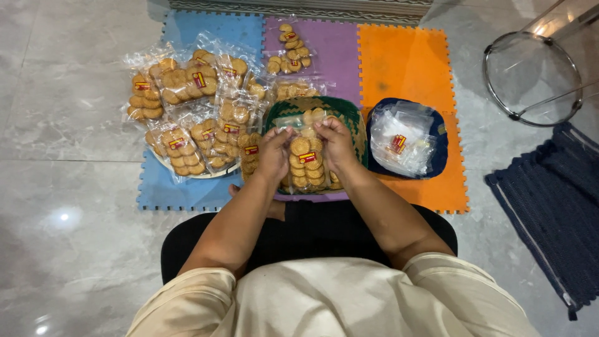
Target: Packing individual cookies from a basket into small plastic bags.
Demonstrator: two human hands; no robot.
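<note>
Grey floor tiles carry the foam mats (405,62) where I sit. My left hand (274,153) and right hand (337,143) each have a grip clamped on the cookie bag (304,163) above the green basket (349,115). Filled bags (187,81) lie left of my grip, empty bags (402,140) right. Closing this bag seems the step in hand; its top edges need aligning.

left hand (274,153) + right hand (337,145) | gripping cookie bag (306,161) | over green basket (349,115)
</note>
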